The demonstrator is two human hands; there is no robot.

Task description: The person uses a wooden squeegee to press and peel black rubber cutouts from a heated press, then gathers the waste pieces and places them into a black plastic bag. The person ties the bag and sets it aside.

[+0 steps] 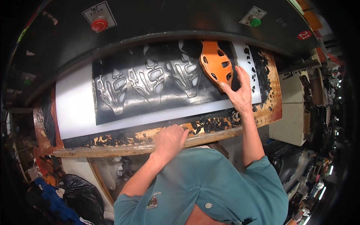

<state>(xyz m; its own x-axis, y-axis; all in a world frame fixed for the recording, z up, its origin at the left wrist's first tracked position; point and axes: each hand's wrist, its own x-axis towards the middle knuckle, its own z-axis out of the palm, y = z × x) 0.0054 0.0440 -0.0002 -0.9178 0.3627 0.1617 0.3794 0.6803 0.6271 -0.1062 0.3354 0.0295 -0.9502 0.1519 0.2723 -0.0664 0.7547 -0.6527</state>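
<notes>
And the right hand [240, 92] spreads at 2 o'clock of the view, thumb and fingers parted around the near right edge of an orange die [213, 59], thumb meeting its near end, not closed tight! That die sits at 1 o'clock, pierced by dark-looking openings, over the right end of a glossy black sheet [150, 103]. Down towards 7, the left hand [170, 139] curls at the wooden edge [112, 150]; whether it holds anything, I can't tell. Three cutout patterns march across the sheet towards 10, all on a white board [75, 108]. Black scraps [212, 125] litter the 5 o'clock side. Above, a red button [99, 25] at 11, a green button [255, 22] at 1!
</notes>
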